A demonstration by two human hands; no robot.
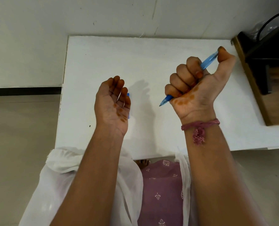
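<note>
The right grip (199, 85) clenched one blue pen (208, 61); the left grip (112, 101) lay loosely spread, one blue piece (128, 95) behind it.

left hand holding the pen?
No, the blue pen is gripped in the fist of the right hand, while the left hand is open, palm up.

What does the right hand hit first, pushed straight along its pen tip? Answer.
Likely the white table beside the left hand, where the blue pen in the right hand points. Depth is unclear; the left wrist may intervene.
</note>
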